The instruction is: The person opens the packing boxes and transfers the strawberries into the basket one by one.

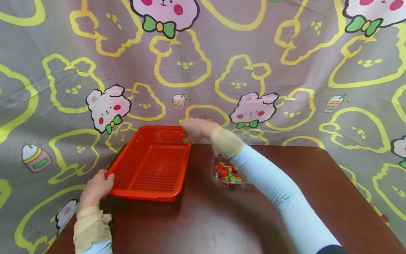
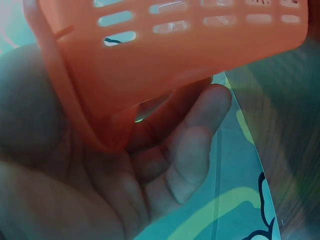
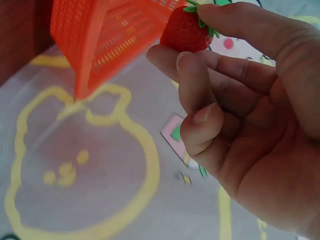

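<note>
A red strawberry with green leaves is pinched between the thumb and fingers of my right hand, at the far right corner of the red plastic basket. My left hand grips the basket's near left rim; in the left wrist view the fingers curl under that rim. The basket's slotted floor shows nothing lying on it. Several strawberries sit in a clear plastic box to the right of the basket, partly hidden behind my right forearm.
The dark brown table carries the basket and the box. A grey cloth curtain with yellow bear outlines hangs right behind the table and round its sides. My right sleeve reaches across the table's right half.
</note>
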### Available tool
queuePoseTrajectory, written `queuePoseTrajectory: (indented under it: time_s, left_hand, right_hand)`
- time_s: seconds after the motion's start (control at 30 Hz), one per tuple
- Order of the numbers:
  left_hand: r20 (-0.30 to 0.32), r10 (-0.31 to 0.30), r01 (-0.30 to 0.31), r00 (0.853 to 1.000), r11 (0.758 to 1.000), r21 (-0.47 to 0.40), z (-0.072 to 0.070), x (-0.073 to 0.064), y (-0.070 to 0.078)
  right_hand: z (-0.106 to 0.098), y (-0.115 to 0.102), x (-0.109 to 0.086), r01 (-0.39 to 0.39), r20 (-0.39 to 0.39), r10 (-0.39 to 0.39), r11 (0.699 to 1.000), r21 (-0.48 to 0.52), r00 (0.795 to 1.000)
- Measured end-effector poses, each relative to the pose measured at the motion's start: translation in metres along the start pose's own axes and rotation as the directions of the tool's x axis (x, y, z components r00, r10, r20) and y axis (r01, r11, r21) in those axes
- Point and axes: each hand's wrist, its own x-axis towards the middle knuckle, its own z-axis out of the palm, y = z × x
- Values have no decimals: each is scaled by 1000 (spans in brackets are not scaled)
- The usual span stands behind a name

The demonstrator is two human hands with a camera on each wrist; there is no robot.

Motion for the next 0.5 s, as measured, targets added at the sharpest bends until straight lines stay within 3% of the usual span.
queuePoseTrajectory:
  time_s: [0.17, 0.33, 0.5]
  left_hand:
    - [1, -9, 9, 1000, 1000, -20, -1, -3, -4]
    - [-3, -10, 10, 1000, 1000, -13, -2, -1, -2]
    - [-10, -10, 10, 1000, 999, -31, 1, 1, 3]
  right_hand:
    - [6, -15, 31, 101, 11, -102, 994, 35, 995]
    - [18, -26, 49, 139, 65, -144, 987, 86, 987]
    - [37, -38, 60, 129, 109, -143, 984, 126, 984]
